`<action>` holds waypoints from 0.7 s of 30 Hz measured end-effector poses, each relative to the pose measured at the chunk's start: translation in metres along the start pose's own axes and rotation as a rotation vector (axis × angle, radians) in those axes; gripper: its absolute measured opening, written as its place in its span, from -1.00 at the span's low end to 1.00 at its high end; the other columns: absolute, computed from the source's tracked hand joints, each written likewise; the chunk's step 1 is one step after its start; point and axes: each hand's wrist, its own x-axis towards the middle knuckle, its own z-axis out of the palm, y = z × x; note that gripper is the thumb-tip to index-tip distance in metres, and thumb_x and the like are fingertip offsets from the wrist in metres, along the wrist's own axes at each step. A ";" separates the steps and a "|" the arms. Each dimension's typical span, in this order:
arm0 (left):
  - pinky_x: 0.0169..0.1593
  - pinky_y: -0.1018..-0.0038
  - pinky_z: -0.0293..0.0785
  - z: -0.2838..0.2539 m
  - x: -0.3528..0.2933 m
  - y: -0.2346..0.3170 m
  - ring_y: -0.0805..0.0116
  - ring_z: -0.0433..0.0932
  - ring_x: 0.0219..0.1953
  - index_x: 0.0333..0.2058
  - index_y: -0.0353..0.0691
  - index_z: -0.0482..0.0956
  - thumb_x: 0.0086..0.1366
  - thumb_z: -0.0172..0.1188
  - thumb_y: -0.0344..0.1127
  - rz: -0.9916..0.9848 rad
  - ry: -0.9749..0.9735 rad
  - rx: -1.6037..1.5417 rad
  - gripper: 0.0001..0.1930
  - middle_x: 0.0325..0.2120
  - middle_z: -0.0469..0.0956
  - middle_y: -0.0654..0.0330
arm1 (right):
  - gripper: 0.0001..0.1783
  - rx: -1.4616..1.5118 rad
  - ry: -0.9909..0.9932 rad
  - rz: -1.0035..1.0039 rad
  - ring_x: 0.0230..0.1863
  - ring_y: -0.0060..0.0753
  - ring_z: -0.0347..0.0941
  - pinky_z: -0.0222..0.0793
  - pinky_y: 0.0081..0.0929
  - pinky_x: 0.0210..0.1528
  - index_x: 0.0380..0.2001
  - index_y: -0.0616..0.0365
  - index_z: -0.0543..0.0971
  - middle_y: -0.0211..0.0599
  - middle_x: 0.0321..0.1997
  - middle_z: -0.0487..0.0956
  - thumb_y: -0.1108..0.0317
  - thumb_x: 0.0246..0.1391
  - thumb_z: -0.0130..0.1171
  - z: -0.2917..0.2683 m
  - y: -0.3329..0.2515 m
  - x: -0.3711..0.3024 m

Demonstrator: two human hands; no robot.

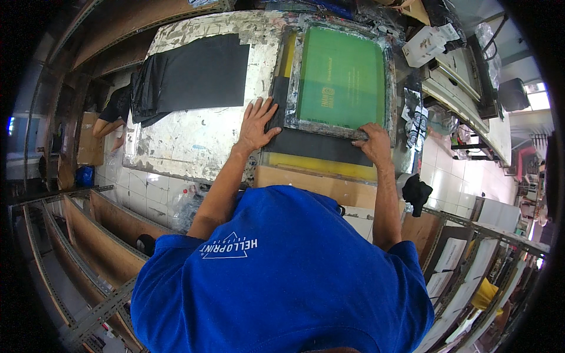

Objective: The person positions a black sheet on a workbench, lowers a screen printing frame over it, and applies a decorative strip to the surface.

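Observation:
A screen printing frame (pixel 381 120) with green mesh lies flat on the table ahead of me, right of centre. Pale printed marks show on its mesh. Beneath it a black sheet (pixel 318 145) sticks out at the left and near sides, over a yellow board (pixel 321 166). My left hand (pixel 256 125) rests with fingers spread on the white table top (pixel 194 138), its fingertips and thumb at the black sheet's left edge. At the frame's near right corner, my right hand (pixel 374 144) is closed with bent fingers on the rim.
A stack of black sheets (pixel 194 76) lies on the table's left half. Small printed pieces (pixel 415 117) and a black cloth (pixel 416 193) are at the right. Shelving (pixel 109 223) stands at the lower left. A person's bent limb (pixel 112 120) shows beyond the table's left side.

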 end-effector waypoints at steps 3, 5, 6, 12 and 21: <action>0.54 0.00 -0.21 0.000 0.000 0.001 -0.08 -0.03 0.54 0.40 -0.08 0.32 0.33 0.14 0.29 -0.002 -0.004 0.006 -0.19 0.50 0.12 0.09 | -0.44 0.003 -0.018 0.022 0.04 -0.05 0.53 0.38 -0.12 0.05 -0.17 0.12 0.69 -0.23 -0.11 0.66 0.23 -0.35 0.59 0.008 0.010 -0.001; 0.54 0.00 -0.21 0.000 0.000 0.001 -0.07 -0.03 0.54 0.41 -0.07 0.32 0.33 0.14 0.28 -0.001 -0.005 0.017 -0.19 0.50 0.12 0.09 | -0.45 -0.005 -0.027 0.029 0.04 -0.04 0.53 0.38 -0.11 0.06 -0.17 0.12 0.69 -0.22 -0.11 0.66 0.23 -0.34 0.59 0.010 0.012 -0.002; 0.54 0.01 -0.21 0.000 0.000 0.000 -0.07 -0.03 0.54 0.41 -0.07 0.32 0.33 0.13 0.29 -0.001 -0.004 0.020 -0.19 0.50 0.12 0.10 | -0.45 -0.008 -0.032 0.031 0.04 -0.04 0.53 0.38 -0.11 0.06 -0.17 0.12 0.69 -0.22 -0.11 0.66 0.23 -0.34 0.59 0.009 0.012 -0.002; 0.54 0.02 -0.21 0.001 0.001 0.000 -0.05 -0.03 0.54 0.41 -0.04 0.33 0.32 0.12 0.32 0.002 0.000 0.032 -0.19 0.50 0.12 0.13 | -0.45 0.007 -0.044 0.029 0.05 -0.01 0.53 0.37 -0.10 0.08 -0.15 0.12 0.68 -0.20 -0.09 0.66 0.23 -0.31 0.58 0.008 0.013 -0.001; 0.54 -0.01 -0.21 -0.003 0.002 0.005 -0.07 -0.02 0.53 0.39 -0.07 0.34 0.31 0.18 0.26 -0.003 -0.010 0.040 -0.20 0.50 0.12 0.12 | -0.46 0.001 -0.056 0.030 0.04 0.00 0.53 0.37 -0.10 0.07 -0.16 0.13 0.68 -0.20 -0.10 0.66 0.24 -0.31 0.57 0.003 0.009 0.000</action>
